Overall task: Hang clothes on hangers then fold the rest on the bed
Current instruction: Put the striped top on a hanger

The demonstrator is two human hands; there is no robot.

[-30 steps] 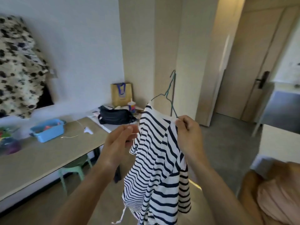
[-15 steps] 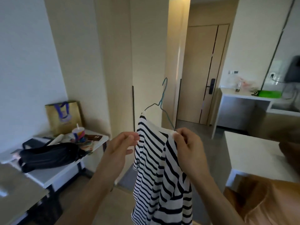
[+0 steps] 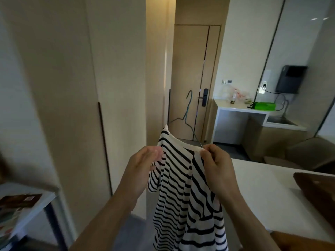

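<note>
Nearly hung: striped shirt on a wire hanger, held at the neckline

Up front, at chest height and mid-frame, a black-and-white striped shirt [image 3: 183, 187] drapes from a thin wire hanger [image 3: 186, 113]. Its hook rises above the collar, free of any rail. One hanger shoulder sits inside the shirt's far shoulder; the near end disappears at the collar under the fingers.

The right hand [image 3: 216, 163] pinches the collar edge, fingertips pressed together on the fabric and apparently on the wire beneath. The left hand [image 3: 143, 165] touches the shirt's other side near a short sleeve, fingers loosely curled; whether it actually grips cloth cannot be told.

Beyond the shirt stand tall pale wardrobe doors [image 3: 76, 105], shut, on the left. A door [image 3: 190, 73] with a dark handle faces the viewer. To the right are a white counter [image 3: 241, 109] and, nearer, a white table [image 3: 268, 187].

Risk, as a judgement: the shirt looks seated on one side only, so it could slide off the slick wire if the pinch loosens. With both hands busy, opening the wardrobe may tip the hanger and drop the shirt.
</note>
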